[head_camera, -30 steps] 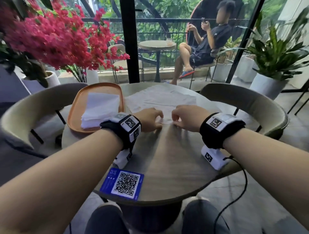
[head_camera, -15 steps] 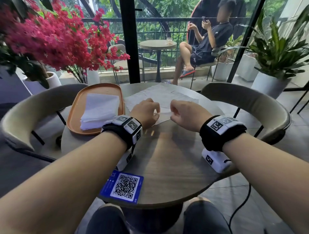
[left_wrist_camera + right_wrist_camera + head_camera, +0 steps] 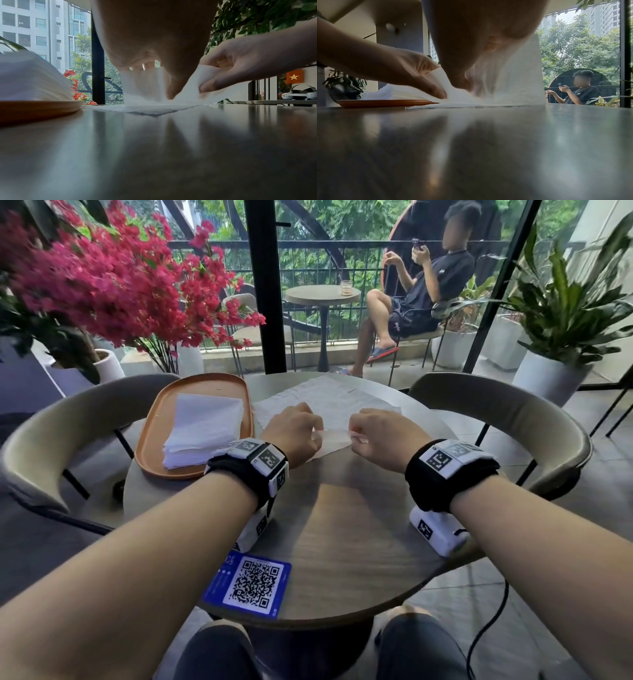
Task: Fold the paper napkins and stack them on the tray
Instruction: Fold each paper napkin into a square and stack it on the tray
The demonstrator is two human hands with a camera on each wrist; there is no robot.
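Both hands pinch the same napkin (image 3: 334, 436) — left hand (image 3: 294, 433) and right hand (image 3: 383, 436) close together, fingers curled, lifting its near edge off the table (image 3: 342, 525).

We sit at a round wooden surface (image 3: 342, 542) flanked by two curved beige chairs (image 3: 507, 419). Ahead of us, glass panes in black frames (image 3: 265, 285) open onto a balcony with a small round table (image 3: 322, 294), a railing and green trees. Pink flowering branches (image 3: 102, 278) rise at our left, a potted green plant (image 3: 561, 313) at right. Daylight falls on the grey tiled floor (image 3: 582, 508).
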